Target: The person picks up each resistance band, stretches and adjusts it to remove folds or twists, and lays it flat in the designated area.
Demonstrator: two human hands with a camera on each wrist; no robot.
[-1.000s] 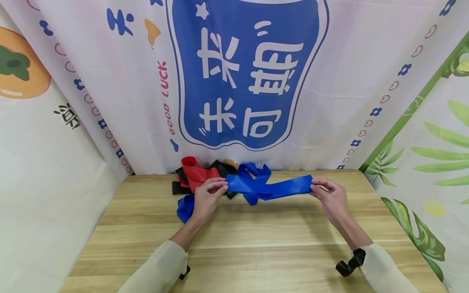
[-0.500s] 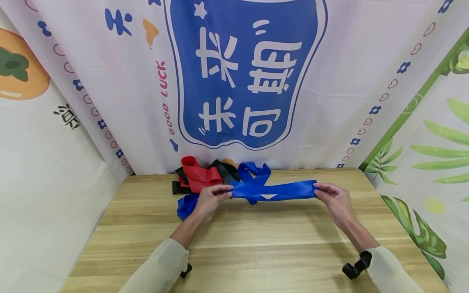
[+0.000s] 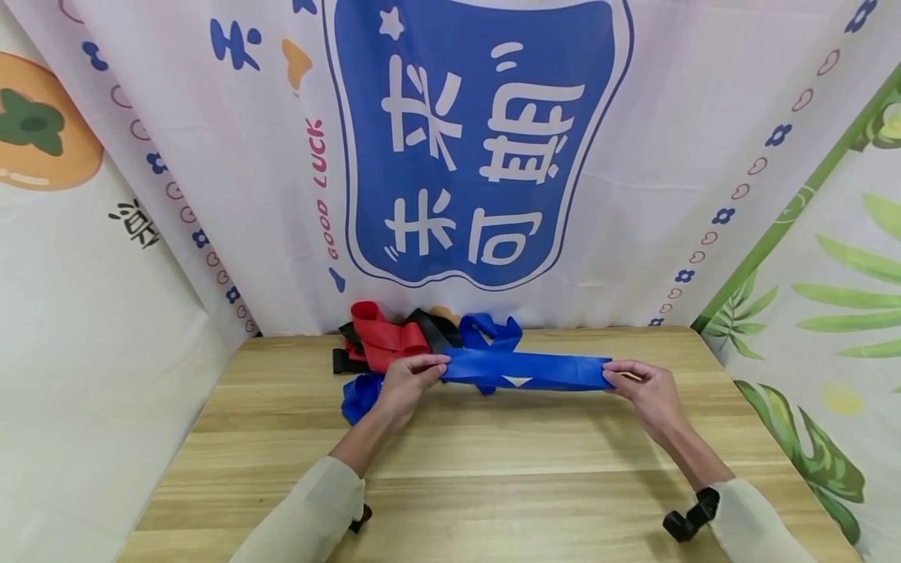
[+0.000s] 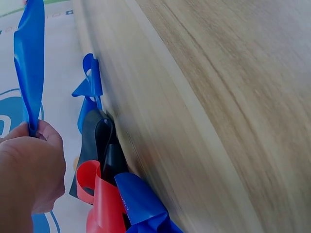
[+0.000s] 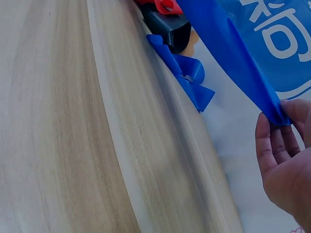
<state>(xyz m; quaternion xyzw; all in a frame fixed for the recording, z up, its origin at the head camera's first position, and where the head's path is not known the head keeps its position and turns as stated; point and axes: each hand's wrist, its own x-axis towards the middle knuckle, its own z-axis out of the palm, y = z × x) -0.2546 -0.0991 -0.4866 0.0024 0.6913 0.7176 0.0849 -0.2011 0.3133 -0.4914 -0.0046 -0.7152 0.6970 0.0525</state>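
A blue elastic exercise band (image 3: 549, 369) stretches level between my hands, raised above the table. My left hand (image 3: 400, 395) pinches its left end between thumb and fingers. At the other end, my right hand (image 3: 651, 399) pinches it the same way. The band is flat and wide, and a small gap shows along its lower edge. In the left wrist view the band (image 4: 30, 63) rises from the fingertips. The right wrist view shows its end (image 5: 272, 104) bunched between thumb and fingers.
Behind my left hand lies a heap with a red band (image 3: 387, 342), black bands (image 3: 438, 332) and a blue band (image 3: 360, 397). Another crumpled blue band (image 3: 501, 332) lies at the back edge of the wooden table (image 3: 507, 485). A printed curtain (image 3: 633, 258) hangs behind.
Both hands have shifted slightly to the right with the band. The right hand has come down a little, and the band now hangs straighter and tauter.
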